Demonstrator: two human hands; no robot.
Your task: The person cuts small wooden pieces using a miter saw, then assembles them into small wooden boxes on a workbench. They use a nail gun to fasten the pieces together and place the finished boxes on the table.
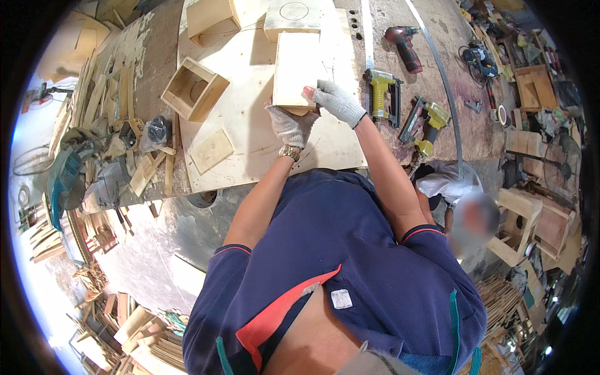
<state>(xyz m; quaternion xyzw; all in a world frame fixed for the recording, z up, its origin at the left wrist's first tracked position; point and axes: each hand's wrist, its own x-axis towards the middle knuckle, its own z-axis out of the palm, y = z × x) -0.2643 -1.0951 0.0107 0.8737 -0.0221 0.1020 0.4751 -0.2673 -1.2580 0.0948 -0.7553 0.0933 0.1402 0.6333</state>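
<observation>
A pale rectangular wooden box (296,70) is between my hands above the plywood sheet on the bench. My left hand (291,127), in a light knitted glove with a watch at the wrist, grips its near end from below. My right hand (338,102), gloved the same way with bare fingertips, holds its near right corner, thumb on the upper face. Parts of the fingers are hidden by the box. Beyond it stands another wooden box (292,20) with a circle drawn on it. An open wooden box (195,89) and a loose wooden panel (212,151) lie to the left.
Another box (213,17) stands at the far left of the plywood sheet (262,164). Right of it lie a yellow-green nail gun (382,95), a second nail gun (427,126), a red cordless drill (406,49) and a metal strip (445,78). A person (451,182) is beside the bench, right.
</observation>
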